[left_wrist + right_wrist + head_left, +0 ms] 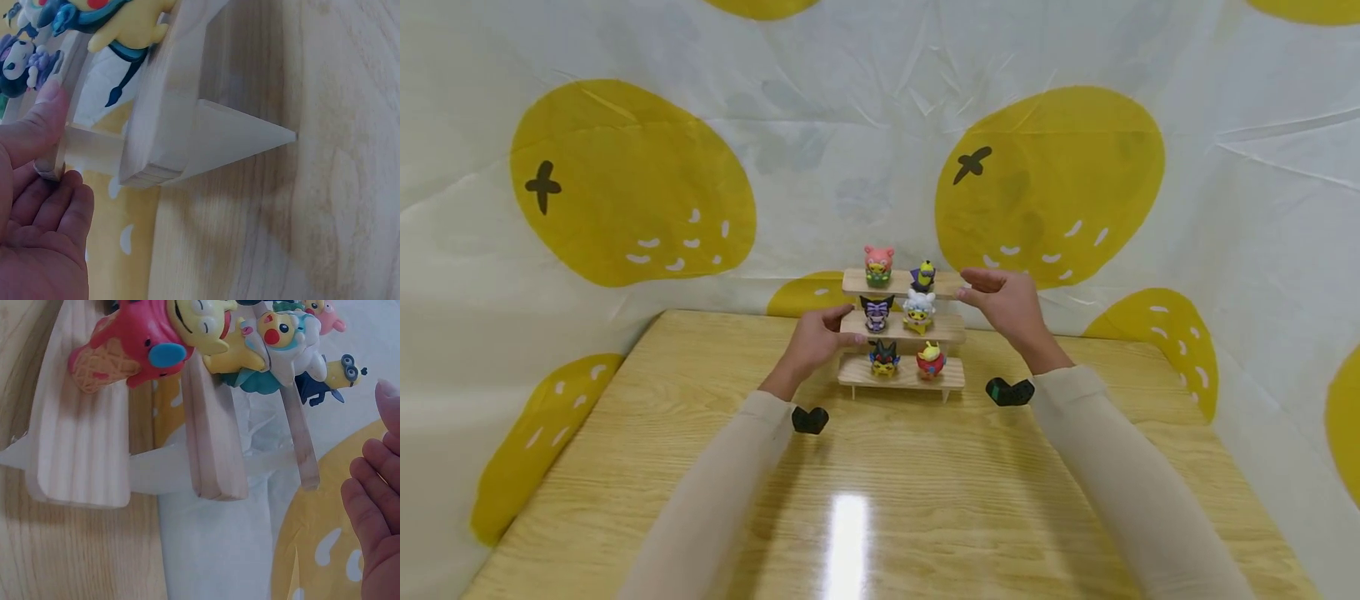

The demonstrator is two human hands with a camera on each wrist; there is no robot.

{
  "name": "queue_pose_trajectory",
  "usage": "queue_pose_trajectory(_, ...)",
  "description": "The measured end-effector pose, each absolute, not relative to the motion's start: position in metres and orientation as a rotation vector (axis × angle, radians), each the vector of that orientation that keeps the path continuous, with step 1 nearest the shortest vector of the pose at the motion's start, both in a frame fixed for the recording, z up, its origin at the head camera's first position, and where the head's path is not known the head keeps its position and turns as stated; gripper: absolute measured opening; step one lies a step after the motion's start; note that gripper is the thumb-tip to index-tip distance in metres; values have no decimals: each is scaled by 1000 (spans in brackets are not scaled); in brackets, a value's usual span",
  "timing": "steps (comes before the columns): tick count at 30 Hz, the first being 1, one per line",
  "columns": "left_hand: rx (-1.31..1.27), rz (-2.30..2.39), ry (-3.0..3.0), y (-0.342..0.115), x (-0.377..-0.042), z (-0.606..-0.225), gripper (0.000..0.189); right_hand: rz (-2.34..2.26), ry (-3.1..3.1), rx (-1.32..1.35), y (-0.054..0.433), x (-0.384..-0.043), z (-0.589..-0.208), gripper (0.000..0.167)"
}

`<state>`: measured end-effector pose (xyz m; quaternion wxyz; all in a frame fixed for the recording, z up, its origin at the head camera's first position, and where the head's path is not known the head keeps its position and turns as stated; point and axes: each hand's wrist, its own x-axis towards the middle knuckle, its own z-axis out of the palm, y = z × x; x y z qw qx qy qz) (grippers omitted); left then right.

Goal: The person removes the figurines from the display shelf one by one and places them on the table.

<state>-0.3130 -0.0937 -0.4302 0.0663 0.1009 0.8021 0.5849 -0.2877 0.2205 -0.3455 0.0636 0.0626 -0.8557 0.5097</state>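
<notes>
A three-tier wooden display stand [901,380] with clear supports stands on the table, two small figurines on each tier. My left hand [817,340] grips the left end of the middle tier, thumb on top and fingers underneath, as the left wrist view shows. Beside the right end of the top tier is my right hand [1009,307], fingers extended and holding nothing; a gap separates it from the board in the right wrist view. On top sit a pink-hooded figurine [878,265] and a Minion figurine [340,373]. Lowest are a black-eared figurine [884,360] and a red one [930,361].
The middle tier carries a purple-and-black figurine [877,315] and a white-hooded one [919,308]. Behind the wooden table [925,483] hangs a white cloth [842,100] printed with yellow fruit shapes. Black wrist devices [1009,392] sit below both hands.
</notes>
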Motion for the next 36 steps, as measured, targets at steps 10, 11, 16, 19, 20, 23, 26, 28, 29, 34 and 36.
queue_pose_trajectory(10, 305, 1741, 2351, -106, -315, -425, 68, 1614, -2567, 246, 201, -303, -345, 47)
queue_pose_trajectory(11, 303, 1740, 2352, -106, -315, -425, 67, 1614, -2570, 251, 199, -305, -345, 47)
queue_pose_trajectory(16, 295, 1733, 2364, -104, -318, -425, 67, 1587, -2588, 261, 192, -312, -344, 47)
queue_pose_trajectory(19, 290, 1727, 2375, -103, -319, -425, 67, 1579, -2597, 259, 187, -316, -342, 46)
queue_pose_trajectory(20, 289, 1728, 2377, -103, -319, -425, 67, 1581, -2600, 259, 185, -317, -341, 46)
queue_pose_trajectory(23, 287, 1732, 2368, -104, -319, -424, 67, 1593, -2609, 255, 182, -320, -340, 45)
queue_pose_trajectory(26, 286, 1726, 2368, -104, -319, -425, 68, 1604, -2610, 255, 180, -322, -339, 43)
queue_pose_trajectory(28, 290, 1724, 2368, -103, -319, -425, 68, 1609, -2609, 255, 179, -323, -339, 43)
queue_pose_trajectory(29, 290, 1724, 2370, -102, -319, -425, 68, 1604, -2612, 255, 179, -323, -339, 43)
queue_pose_trajectory(34, 287, 1747, 2349, -100, -319, -425, 68, 1579, -2621, 235, 175, -325, -339, 41)
queue_pose_trajectory(36, 285, 1742, 2354, -100, -320, -425, 68, 1569, -2623, 231, 173, -326, -339, 39)
